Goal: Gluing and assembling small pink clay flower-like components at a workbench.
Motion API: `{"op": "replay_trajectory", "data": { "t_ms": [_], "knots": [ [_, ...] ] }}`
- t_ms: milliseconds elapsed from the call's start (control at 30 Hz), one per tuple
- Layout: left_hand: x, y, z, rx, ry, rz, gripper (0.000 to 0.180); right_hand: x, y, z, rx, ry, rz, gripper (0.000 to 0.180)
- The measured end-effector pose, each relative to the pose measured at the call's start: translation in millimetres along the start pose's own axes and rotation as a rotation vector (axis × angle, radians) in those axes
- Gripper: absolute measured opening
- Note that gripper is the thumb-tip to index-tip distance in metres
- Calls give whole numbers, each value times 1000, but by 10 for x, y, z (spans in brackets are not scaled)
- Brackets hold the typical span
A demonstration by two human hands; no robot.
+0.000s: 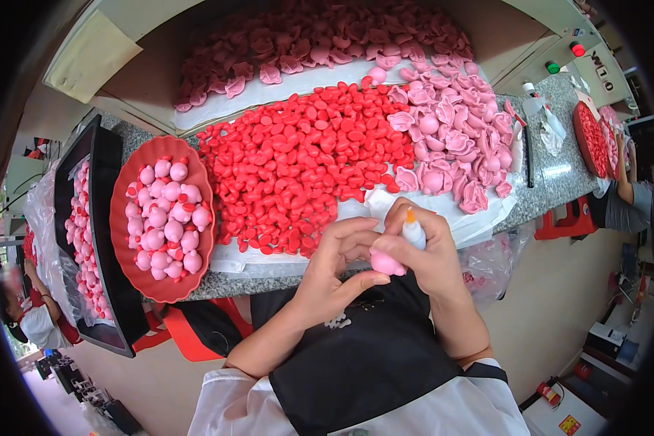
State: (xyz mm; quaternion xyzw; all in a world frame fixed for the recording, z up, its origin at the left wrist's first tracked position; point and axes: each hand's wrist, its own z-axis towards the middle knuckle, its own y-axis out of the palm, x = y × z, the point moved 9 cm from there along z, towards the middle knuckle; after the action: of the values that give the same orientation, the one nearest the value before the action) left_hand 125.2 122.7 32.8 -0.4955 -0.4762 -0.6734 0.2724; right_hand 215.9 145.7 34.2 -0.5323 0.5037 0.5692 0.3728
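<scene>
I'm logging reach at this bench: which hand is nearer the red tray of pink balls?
Left. The left hand is just right of the red tray, across a short stretch of counter. The right hand, holding a small white bottle, is farther right, beyond the left.

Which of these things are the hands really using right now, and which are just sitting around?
In use:
left hand and right hand, together holding a pink round piece
small white bottle with an orange tip, in the right hand

Sitting around:
pile of red pieces
pile of pink shell-shaped pieces
red tray of pink round pieces
black tray
</scene>
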Motion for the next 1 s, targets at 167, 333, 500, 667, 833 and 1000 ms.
{"op": "replay_trajectory", "data": {
  "t_ms": [167,333,500,667,833,1000],
  "knots": [
    [23,82,43,-52,1,-240,43,-128,-172,-125,163,-66,222,23],
    [52,98,15,-65,-14,-323,36,-443,-4,-300,39,-338,-176,48],
    [96,12,-35,-52,-12,-307,34,-497,142,-286,66,-409,-424,38],
    [142,-63,-65,-19,14,-213,31,-417,197,-254,74,-382,-362,32],
    [160,-157,-72,27,14,-205,27,-348,265,-226,88,-388,-359,30],
    [171,-284,-116,199,27,-62,17,-276,387,-266,184,-456,-383,36]
  ]
}}
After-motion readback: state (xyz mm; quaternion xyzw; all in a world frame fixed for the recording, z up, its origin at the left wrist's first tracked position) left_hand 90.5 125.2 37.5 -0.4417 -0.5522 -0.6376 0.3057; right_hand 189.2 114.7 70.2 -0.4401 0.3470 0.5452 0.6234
